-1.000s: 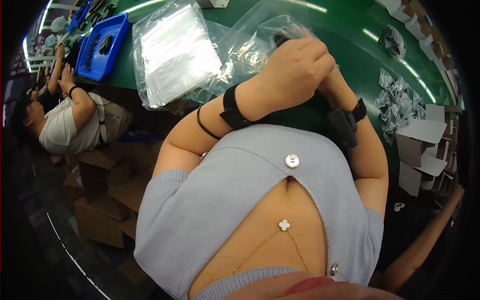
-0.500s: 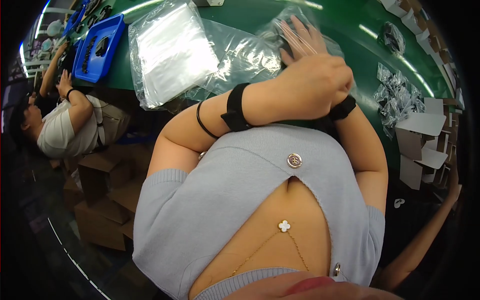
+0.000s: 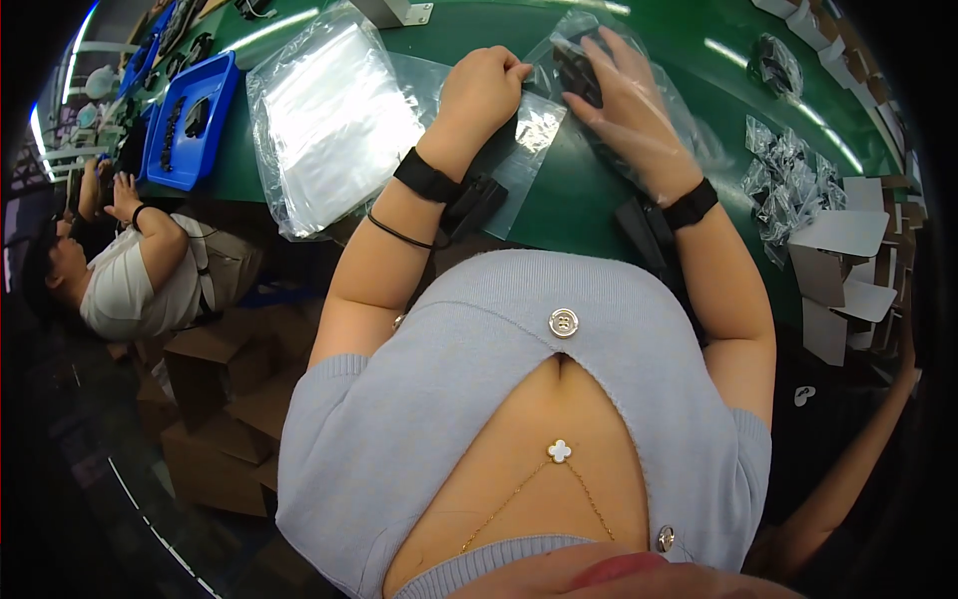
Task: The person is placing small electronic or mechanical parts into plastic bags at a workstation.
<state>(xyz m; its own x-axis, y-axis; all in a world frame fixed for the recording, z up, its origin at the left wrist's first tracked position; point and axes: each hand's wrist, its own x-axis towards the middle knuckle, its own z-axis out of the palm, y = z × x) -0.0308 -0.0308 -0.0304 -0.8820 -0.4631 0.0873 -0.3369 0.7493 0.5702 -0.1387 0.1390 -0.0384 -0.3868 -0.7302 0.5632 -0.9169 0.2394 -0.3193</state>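
Observation:
My right hand (image 3: pixel 639 125) is at the upper middle of the table, with clear plastic bag film (image 3: pixel 689 120) lying loosely over its back and wrist. Between its thumb and fingers is a small black object (image 3: pixel 577 72); its exact kind is hard to see through the film. My left hand (image 3: pixel 481 95) is closed to the left of it, fingertips pinched together beside the film; what they pinch is hidden. Under that hand lies a flat clear bag (image 3: pixel 529 150). A stack of clear plastic bags (image 3: pixel 334 130) rests to the left of my left hand.
A blue tray (image 3: pixel 222 120) holding black parts stands at the far left, near a co-worker (image 3: pixel 140 270). On the right are crumpled bagged items (image 3: pixel 788 185), another bagged black item (image 3: pixel 778 65) and white open boxes (image 3: pixel 843 240). A metal bracket (image 3: pixel 399 12) stands at the back.
My left hand has moved from over my right wrist to the left, away from it. The black object by my right thumb now shows more plainly, and the film has slid along my right hand.

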